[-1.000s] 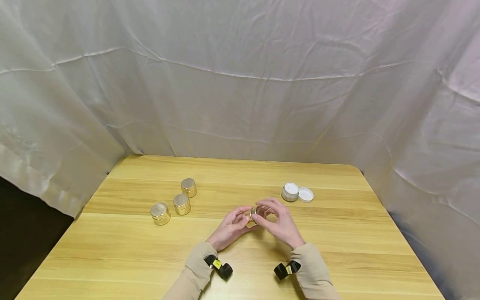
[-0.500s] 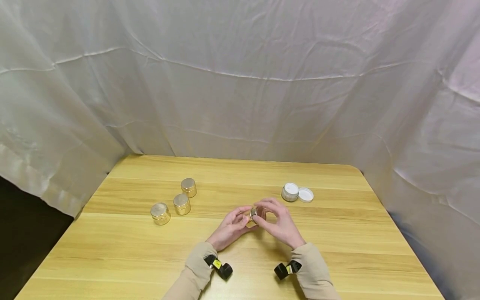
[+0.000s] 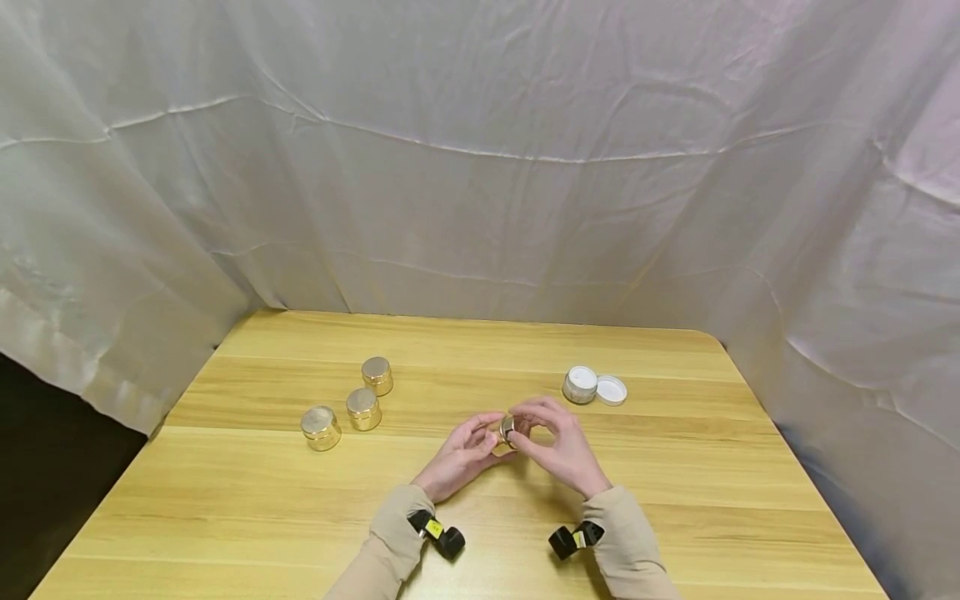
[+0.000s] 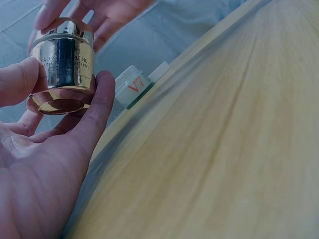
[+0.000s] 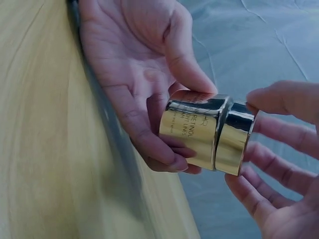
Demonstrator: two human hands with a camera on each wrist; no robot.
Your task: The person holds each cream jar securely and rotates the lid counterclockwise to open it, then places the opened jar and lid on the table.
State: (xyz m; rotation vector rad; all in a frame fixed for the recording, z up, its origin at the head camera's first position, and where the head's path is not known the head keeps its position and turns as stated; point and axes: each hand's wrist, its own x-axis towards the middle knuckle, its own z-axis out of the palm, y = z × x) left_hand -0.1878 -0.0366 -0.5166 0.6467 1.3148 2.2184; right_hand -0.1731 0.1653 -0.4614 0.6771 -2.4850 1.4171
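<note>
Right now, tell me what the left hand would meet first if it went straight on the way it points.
Most likely the right hand, which grips the glossy gold lid of the round gold jar that the left hand holds, though exact depth is hard to judge.

Right wrist view, centre: on the gold jar [image 5: 199, 130] we read “HR”, “RETINOL” and “LINES”. Left wrist view, upper left: on the whitish jar [image 4: 133, 86] we read orange “V7”.
</note>
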